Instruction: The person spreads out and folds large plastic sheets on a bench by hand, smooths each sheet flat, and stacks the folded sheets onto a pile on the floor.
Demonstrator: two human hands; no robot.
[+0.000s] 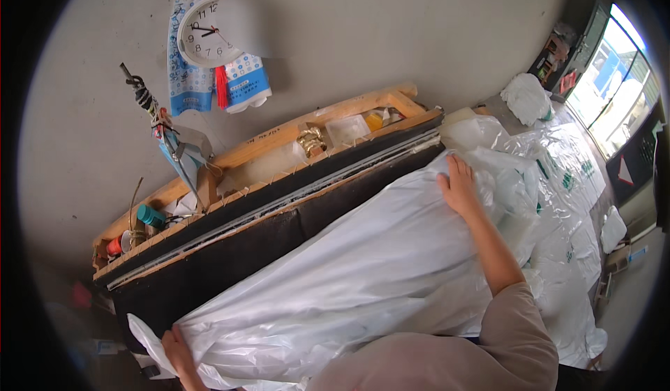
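Note:
A large white plastic sheet (335, 286) spreads in front of me, its far edge pulled in a straight slanting line between my two hands. At the lower left, my left hand (180, 355) is closed on the sheet, and a loose flap sticks out past it. My right hand (459, 185) rests on the sheet's far right part with its fingers stretched out over the plastic. Beyond the sheet is a dark, black-covered surface (258, 241) that the plastic partly covers. The right hand's fingertips are close to the end of a wooden trough.
The wooden trough (262, 140) along the wall holds a teal-capped container (151, 216), a clear tray (347, 130) and a coil of rope (310, 140). A cord-wrapped rod (174, 154) rises from it. A round clock (209, 32) hangs above. Clear plastic packages (569, 251) lie at right.

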